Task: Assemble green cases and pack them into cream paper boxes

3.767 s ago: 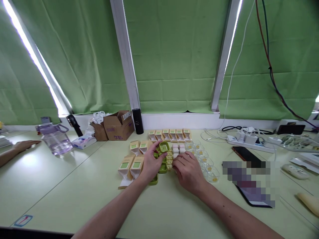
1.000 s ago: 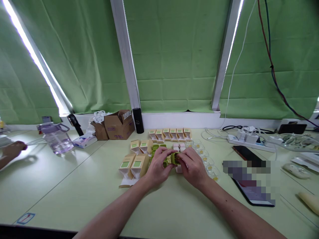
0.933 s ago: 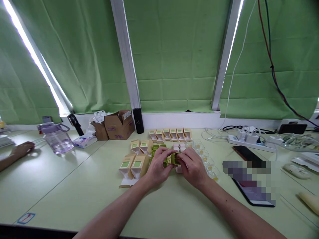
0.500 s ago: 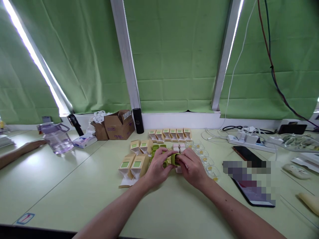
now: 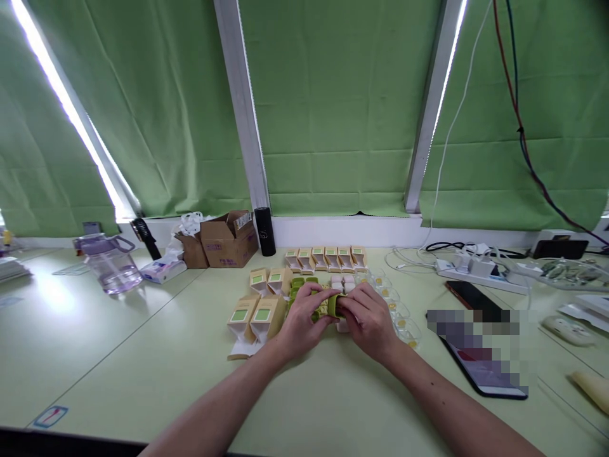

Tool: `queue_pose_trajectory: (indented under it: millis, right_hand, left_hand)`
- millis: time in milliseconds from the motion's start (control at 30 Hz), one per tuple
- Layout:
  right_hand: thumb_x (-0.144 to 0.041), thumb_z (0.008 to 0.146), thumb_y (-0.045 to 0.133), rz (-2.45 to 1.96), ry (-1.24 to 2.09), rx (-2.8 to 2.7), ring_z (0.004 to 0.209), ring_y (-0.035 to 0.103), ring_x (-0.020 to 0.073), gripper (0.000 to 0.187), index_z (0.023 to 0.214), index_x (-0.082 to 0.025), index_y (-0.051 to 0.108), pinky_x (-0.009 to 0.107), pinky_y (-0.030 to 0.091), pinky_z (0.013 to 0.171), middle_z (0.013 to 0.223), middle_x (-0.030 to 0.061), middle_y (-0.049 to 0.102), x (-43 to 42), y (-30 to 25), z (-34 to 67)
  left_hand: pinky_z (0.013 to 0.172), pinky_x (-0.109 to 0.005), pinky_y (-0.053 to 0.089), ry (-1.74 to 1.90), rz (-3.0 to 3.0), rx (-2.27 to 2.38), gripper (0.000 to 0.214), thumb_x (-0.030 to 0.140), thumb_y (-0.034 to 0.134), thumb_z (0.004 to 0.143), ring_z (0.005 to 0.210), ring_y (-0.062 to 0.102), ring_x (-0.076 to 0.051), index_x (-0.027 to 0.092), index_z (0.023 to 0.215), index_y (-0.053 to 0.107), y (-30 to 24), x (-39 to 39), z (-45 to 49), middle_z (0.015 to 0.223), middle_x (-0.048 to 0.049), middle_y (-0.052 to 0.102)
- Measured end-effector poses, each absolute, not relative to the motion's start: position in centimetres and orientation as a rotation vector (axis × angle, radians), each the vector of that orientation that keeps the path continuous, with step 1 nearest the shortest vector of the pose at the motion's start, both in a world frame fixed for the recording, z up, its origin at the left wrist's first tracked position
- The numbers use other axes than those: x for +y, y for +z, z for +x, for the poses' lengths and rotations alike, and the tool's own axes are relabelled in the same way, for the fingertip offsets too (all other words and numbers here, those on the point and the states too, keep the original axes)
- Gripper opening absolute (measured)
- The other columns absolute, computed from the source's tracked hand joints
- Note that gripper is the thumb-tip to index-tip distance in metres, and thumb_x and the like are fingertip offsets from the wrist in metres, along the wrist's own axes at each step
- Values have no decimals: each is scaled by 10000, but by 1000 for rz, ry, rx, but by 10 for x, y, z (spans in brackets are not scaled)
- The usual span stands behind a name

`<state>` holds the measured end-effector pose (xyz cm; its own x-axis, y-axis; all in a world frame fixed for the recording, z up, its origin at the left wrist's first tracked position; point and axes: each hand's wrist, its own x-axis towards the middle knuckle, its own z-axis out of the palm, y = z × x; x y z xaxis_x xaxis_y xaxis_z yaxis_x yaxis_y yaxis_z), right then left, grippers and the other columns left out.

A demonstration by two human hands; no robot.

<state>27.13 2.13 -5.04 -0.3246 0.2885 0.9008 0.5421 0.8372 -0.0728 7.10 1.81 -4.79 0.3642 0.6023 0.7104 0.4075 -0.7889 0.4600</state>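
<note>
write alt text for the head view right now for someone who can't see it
A left hand holds a small green container over a pale table, with the right hand at its open end. Around them are tan cartons, pale pink pieces and clear cups; a purple-lidded bottle is farther left, a dark phone farther right.

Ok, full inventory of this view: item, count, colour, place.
Held case: 1, green, centre
Other cases: several, green, centre
Cartons: 10, tan, six back, four left
Pale pieces: several, pinkish white, centre
Cups: several, clear, right of centre
Bottle: 1, purple, left
Brush-like item: 1, black, behind bottle
Soft pack: 1, white-purple, left
Cardboard box: 1, brown, back left
Cylinder: 1, black, beside box
Power strip: 1, white, back right
Devices: 2, dark, right
Cables: several, mixed, back right
Blinds: several, green, background
Table: pale green, beneath
Left hand: 1, bare, on case
Right hand: 1, bare, at case
</note>
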Motion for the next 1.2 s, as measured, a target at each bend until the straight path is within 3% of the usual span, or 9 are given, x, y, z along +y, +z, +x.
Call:
queue_pose_trajectory:
  millis: [133,267,433,600,733,900,1100,1200]
  right_hand:
    - [-94,983,543,-610,-319,-1929,752,535,226,200,985,-223,695,368,466,657,779,56,660,23,-51,272]
    - [-91,968,550,-588,-345,-1951,772,588,236,255,1158,-213,671,386,502,689,867,73,714,23,-50,274]
    - [-121,960,555,-592,-298,-1891,991,680,299,396,1343,-221,577,482,578,841,1085,127,727,20,-49,275]
    - [-159,973,550,-619,-229,-1908,1292,618,338,586,1539,-223,414,561,579,1022,1374,171,644,20,-54,272]
    - [-115,981,497,-637,-199,-1947,1327,605,317,617,1576,-220,373,551,569,1070,1421,172,625,22,-61,269]
    - [-117,972,514,-692,-111,-1895,1326,599,313,606,1557,-235,408,544,569,1077,1418,160,622,24,-67,269]
    - [-127,975,520,-721,-60,-1838,1314,607,310,549,1508,-248,468,527,586,1049,1412,157,616,25,-68,268]
    - [-124,974,515,-705,-71,-1815,1309,610,306,519,1479,-238,490,519,584,1052,1398,158,626,25,-68,267]
  left_hand:
    - [973,-443,562,1389,2411,891,571,39,660,843,1163,565,-273,258,1371,650,-48,19,71,1118,-89,671]
    - [965,-436,561,1418,2371,887,563,51,639,862,1154,567,-267,247,1390,636,-46,19,71,1136,-92,671]
    - [995,-472,533,1548,2331,1001,510,133,685,892,1169,558,-280,244,1387,629,-43,22,68,1158,-94,695]
    - [1065,-531,451,1567,2429,1027,464,162,738,880,1116,594,-280,252,1329,664,-40,23,68,1168,-76,744]
    - [1061,-516,435,1522,2458,985,463,167,753,882,1114,577,-278,262,1326,666,-40,21,73,1184,-69,748]
    - [1067,-486,466,1515,2294,1010,616,213,789,855,1223,511,-290,254,1429,571,-40,19,73,1242,-85,711]
    - [960,-403,522,1524,2064,1071,184,251,649,953,1148,589,-253,219,1126,705,-40,20,73,1118,-93,694]
    - [868,-360,537,1518,1993,1114,139,282,659,940,1039,631,-231,200,1024,732,-45,24,76,1054,-93,695]
